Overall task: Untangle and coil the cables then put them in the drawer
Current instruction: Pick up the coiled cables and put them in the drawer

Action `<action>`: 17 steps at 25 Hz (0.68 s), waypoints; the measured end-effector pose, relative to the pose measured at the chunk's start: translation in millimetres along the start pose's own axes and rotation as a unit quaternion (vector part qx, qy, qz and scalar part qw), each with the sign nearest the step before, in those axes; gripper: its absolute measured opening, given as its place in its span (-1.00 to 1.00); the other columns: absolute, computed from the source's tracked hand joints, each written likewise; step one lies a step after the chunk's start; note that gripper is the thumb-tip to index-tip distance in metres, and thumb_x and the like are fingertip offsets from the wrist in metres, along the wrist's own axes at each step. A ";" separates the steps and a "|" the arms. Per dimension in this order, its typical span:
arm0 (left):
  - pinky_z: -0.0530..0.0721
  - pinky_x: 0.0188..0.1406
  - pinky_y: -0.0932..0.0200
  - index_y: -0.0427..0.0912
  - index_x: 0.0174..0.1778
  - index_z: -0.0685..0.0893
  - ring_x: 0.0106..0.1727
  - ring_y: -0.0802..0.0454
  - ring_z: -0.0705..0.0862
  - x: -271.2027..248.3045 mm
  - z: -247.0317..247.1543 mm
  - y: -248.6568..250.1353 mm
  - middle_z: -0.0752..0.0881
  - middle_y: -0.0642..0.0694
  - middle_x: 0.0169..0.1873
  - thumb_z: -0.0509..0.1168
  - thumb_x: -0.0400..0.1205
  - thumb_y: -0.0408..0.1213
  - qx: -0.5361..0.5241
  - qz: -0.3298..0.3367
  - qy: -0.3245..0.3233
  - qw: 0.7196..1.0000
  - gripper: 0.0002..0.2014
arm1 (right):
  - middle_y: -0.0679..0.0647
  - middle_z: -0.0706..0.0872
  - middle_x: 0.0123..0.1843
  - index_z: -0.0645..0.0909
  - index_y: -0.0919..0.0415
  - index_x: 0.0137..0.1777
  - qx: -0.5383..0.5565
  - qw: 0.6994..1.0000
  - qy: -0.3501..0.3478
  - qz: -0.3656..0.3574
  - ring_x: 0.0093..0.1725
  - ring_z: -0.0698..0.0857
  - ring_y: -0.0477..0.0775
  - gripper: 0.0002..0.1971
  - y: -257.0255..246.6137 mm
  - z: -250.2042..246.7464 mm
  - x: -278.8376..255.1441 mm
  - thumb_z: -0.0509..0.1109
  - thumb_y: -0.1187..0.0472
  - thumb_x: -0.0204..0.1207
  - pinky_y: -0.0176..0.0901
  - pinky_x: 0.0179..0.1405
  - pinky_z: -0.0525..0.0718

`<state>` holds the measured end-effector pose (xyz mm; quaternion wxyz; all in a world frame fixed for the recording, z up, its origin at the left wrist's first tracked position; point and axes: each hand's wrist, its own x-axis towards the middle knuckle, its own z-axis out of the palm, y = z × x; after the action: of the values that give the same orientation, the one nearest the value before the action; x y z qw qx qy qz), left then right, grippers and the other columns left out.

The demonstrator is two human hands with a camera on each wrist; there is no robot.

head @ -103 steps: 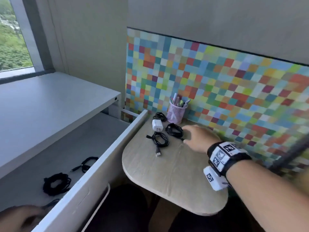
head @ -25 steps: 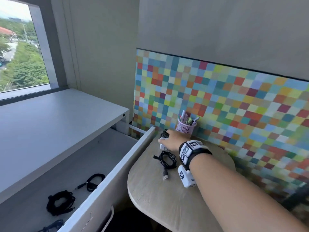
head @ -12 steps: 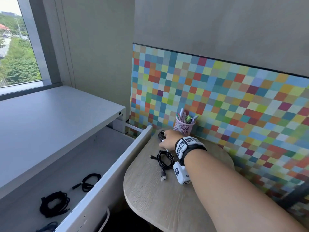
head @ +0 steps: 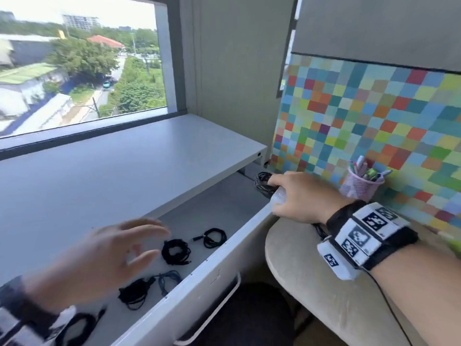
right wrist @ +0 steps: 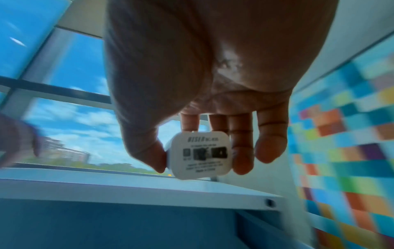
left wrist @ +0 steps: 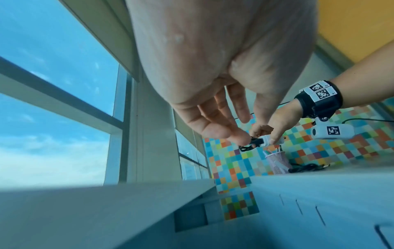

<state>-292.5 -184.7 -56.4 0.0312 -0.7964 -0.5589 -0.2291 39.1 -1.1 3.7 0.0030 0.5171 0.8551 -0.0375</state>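
The right hand (head: pixel 296 196) gripped a white charger (right wrist: pixel 201 155) with its coiled cable (head: pixel 263 182) over the open drawer (head: pixel 212 278); the left hand (head: pixel 104 260) hovered, fingers spread, holding nothing.

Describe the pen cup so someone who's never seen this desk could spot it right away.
Find the multicoloured checkered wall panel behind the rounded beige table. Against its base, just beyond the right hand, stands the pink mesh pen cup. It is the only upright container there, with pens sticking out; everything nearby is black cable.
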 end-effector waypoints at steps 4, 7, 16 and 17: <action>0.71 -0.05 0.39 0.21 0.56 0.51 -0.11 0.29 0.69 -4.4 -11.9 10.4 0.50 0.24 0.53 0.42 0.64 0.13 -0.029 0.038 -0.028 0.998 -0.45 | -0.14 0.56 0.08 0.43 -0.39 0.42 -0.001 0.988 -0.027 -0.151 0.07 0.69 0.07 -0.54 -119.9 14.4 -38.4 0.29 -0.16 0.50 0.04 0.01 0.71; 0.81 -0.09 0.02 -0.02 0.49 0.50 0.01 0.06 0.72 -21.2 -8.1 8.6 0.55 0.04 0.47 0.56 0.57 0.06 -0.019 0.032 -0.013 0.999 -0.37 | -0.12 0.50 -0.05 0.49 -0.31 0.24 0.060 0.976 -0.038 -0.207 -0.08 0.64 -0.03 -0.70 -170.7 32.8 -55.9 0.31 -0.14 0.51 -0.09 -0.11 0.62; 0.77 -0.27 -0.11 0.10 0.47 0.57 -0.12 -0.22 0.76 -61.9 0.3 -10.6 0.65 -0.18 0.27 0.26 0.77 -0.01 0.105 0.071 -0.020 0.992 -0.66 | -0.16 0.81 -0.13 0.80 -0.14 0.03 0.341 0.914 -0.083 -0.206 -0.17 0.74 -0.20 -0.81 -197.2 74.6 -45.0 0.62 -0.01 0.42 -0.28 -0.14 0.64; 0.78 -0.26 -0.12 0.10 0.48 0.63 -0.12 -0.21 0.76 -61.7 0.7 -13.3 0.66 -0.16 0.24 0.25 0.78 -0.01 0.099 0.067 -0.018 0.993 -0.65 | -0.20 0.82 -0.14 0.79 -0.16 0.08 0.359 0.909 -0.079 -0.197 -0.21 0.74 -0.24 -0.74 -197.9 77.7 -43.2 0.66 -0.01 0.40 -0.36 -0.15 0.62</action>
<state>-321.0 -233.6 -84.5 0.1156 -0.8288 -0.5248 -0.1558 -118.4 -135.9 -59.8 -0.1228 0.2994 0.8654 -0.3826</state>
